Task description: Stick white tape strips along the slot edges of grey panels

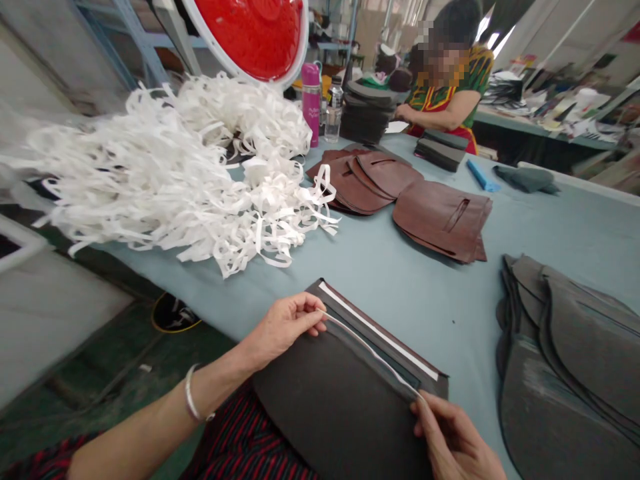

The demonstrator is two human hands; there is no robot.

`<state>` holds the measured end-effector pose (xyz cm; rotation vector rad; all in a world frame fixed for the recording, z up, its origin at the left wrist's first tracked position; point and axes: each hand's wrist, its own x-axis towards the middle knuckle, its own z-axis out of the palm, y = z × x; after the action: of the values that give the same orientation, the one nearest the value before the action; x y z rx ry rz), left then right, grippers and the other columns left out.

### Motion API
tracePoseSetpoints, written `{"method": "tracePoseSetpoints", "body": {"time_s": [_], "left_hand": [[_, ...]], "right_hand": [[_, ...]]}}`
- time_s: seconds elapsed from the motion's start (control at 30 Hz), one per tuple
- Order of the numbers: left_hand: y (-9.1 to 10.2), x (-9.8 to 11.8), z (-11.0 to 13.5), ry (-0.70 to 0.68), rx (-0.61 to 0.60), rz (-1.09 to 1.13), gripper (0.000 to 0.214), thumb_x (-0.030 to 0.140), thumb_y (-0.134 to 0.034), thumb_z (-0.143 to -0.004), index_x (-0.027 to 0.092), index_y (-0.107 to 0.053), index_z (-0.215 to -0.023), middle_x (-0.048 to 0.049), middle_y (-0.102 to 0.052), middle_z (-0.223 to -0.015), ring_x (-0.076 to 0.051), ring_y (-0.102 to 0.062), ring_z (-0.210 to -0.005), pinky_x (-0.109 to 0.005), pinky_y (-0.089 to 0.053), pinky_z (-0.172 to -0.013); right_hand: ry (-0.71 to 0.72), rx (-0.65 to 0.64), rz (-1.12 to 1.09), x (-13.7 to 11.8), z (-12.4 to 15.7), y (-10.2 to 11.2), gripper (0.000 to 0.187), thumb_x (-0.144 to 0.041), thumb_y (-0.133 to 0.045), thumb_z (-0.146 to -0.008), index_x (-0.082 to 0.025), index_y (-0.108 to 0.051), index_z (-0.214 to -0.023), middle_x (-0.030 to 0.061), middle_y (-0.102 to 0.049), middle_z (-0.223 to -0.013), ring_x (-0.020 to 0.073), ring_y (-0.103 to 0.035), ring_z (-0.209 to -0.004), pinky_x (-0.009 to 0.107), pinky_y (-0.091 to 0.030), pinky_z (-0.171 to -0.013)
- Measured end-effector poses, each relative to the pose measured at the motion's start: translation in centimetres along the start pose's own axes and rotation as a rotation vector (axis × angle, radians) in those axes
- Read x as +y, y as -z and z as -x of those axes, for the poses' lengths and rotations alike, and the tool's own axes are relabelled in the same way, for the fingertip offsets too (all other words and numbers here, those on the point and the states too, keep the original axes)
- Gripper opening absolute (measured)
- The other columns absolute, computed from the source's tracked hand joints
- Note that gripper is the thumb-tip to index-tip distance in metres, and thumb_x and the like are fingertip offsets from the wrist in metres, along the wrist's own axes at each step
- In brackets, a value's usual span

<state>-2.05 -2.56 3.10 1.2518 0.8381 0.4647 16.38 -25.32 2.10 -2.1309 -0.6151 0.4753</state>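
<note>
My left hand point(293, 323) pinches one end of a thin white strip point(373, 351), and my right hand point(450, 433) pinches its other end. The strip runs slightly bowed between them, close over a dark grey curved panel point(340, 400) that lies across the table edge and my lap. Along the panel's far straight edge, a second white strip point(380, 330) lies flat. A long dark slot or band shows between the two strips; part of it is hidden by the strip I hold.
A heap of white strips point(165, 180) covers the table's left side. Brown leather panels point(443, 217) lie beyond my hands, with grey panels point(575, 360) at right. A pink bottle point(311, 107) and a stack of dark pieces point(365, 113) stand farther back. Another person point(450, 87) sits across.
</note>
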Motion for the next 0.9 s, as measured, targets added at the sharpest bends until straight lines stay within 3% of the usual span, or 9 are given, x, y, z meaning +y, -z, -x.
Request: {"method": "tracePoseSetpoints", "body": {"time_s": [0.07,0.13,0.23,0.33,0.53,0.63,0.7,0.8,0.9], "left_hand": [[-0.3,0.3,0.3,0.006,-0.011,-0.005,0.023,0.034,-0.065,-0.081,0.013,-0.060,-0.089,-0.0013,-0.063,-0.074,-0.011,-0.061,-0.068,-0.021,-0.048,-0.064],[-0.8,0.6,0.6,0.016,-0.040,0.013,0.024,0.035,-0.064,-0.081,0.013,-0.060,-0.089,-0.0021,-0.064,-0.076,-0.011,-0.061,-0.068,-0.021,-0.048,-0.062],[-2.0,0.9,1.0,0.038,-0.086,0.070,0.026,0.036,-0.065,-0.080,0.013,-0.060,-0.089,-0.0038,-0.066,-0.079,-0.011,-0.061,-0.066,-0.022,-0.047,-0.059],[-3.6,1.3,1.3,0.064,-0.139,0.113,0.027,0.037,-0.067,-0.078,0.013,-0.060,-0.087,-0.0045,-0.067,-0.077,-0.012,-0.062,-0.065,-0.022,-0.046,-0.057],[-5.7,2.6,2.0,0.038,-0.193,0.138,0.026,0.038,-0.065,-0.079,0.014,-0.061,-0.087,-0.0038,-0.066,-0.079,-0.011,-0.060,-0.065,-0.022,-0.045,-0.059],[-5.4,2.9,2.1,-0.008,-0.179,0.136,0.024,0.037,-0.063,-0.081,0.014,-0.061,-0.085,-0.0024,-0.063,-0.078,-0.010,-0.057,-0.065,-0.022,-0.044,-0.060],[-5.0,2.9,2.0,-0.028,-0.169,0.146,0.022,0.036,-0.062,-0.082,0.015,-0.061,-0.083,-0.0013,-0.061,-0.076,-0.010,-0.054,-0.065,-0.022,-0.043,-0.062],[-4.5,2.6,1.9,-0.024,-0.153,0.197,0.021,0.036,-0.058,-0.085,0.016,-0.058,-0.081,0.0001,-0.058,-0.070,-0.009,-0.051,-0.064,-0.022,-0.041,-0.064],[-4.3,2.7,1.9,-0.005,-0.148,0.257,0.022,0.037,-0.056,-0.086,0.016,-0.055,-0.083,0.0000,-0.057,-0.070,-0.009,-0.050,-0.064,-0.022,-0.040,-0.063]], "right_hand": [[0.016,0.002,0.015,0.1,-0.5,0.6,0.045,-0.060,-0.066,-0.072,-0.019,-0.069,-0.091,0.0021,-0.066,-0.065,0.0160,-0.059,-0.055,0.026,-0.048,-0.055],[0.104,0.092,0.085,0.0,-1.2,1.3,0.046,-0.056,-0.063,-0.077,-0.018,-0.066,-0.102,0.0051,-0.067,-0.077,0.0174,-0.060,-0.062,0.029,-0.049,-0.062],[0.381,0.311,0.253,-1.5,-2.0,2.0,0.053,-0.050,-0.062,-0.080,-0.014,-0.059,-0.118,0.0164,-0.062,-0.112,0.0276,-0.061,-0.092,0.042,-0.049,-0.082],[0.614,0.411,0.350,-4.1,-1.9,1.3,0.050,-0.038,-0.062,-0.083,-0.013,-0.056,-0.125,0.0196,-0.057,-0.121,0.0343,-0.053,-0.111,0.052,-0.040,-0.095],[0.851,0.228,0.249,-6.7,-0.7,-1.2,0.033,-0.012,-0.059,-0.082,-0.023,-0.062,-0.112,0.0118,-0.063,-0.112,0.0287,-0.056,-0.108,0.050,-0.038,-0.094],[0.799,-0.023,0.076,-6.4,-0.7,-0.9,0.022,-0.012,-0.055,-0.083,-0.025,-0.066,-0.096,0.0057,-0.067,-0.096,0.0224,-0.060,-0.095,0.040,-0.044,-0.086],[0.644,-0.177,-0.055,-6.3,-0.7,-0.4,0.015,-0.016,-0.057,-0.084,-0.026,-0.067,-0.090,0.0033,-0.067,-0.090,0.0196,-0.062,-0.088,0.033,-0.047,-0.079],[0.367,-0.229,-0.183,-6.5,-0.4,0.1,0.006,-0.028,-0.065,-0.080,-0.026,-0.069,-0.084,0.0022,-0.068,-0.086,0.0182,-0.063,-0.082,0.028,-0.049,-0.073],[0.164,-0.289,-0.251,-6.9,-0.1,0.2,0.014,-0.036,-0.067,-0.078,-0.024,-0.070,-0.085,0.0022,-0.068,-0.080,0.0177,-0.063,-0.076,0.026,-0.050,-0.070]]}}
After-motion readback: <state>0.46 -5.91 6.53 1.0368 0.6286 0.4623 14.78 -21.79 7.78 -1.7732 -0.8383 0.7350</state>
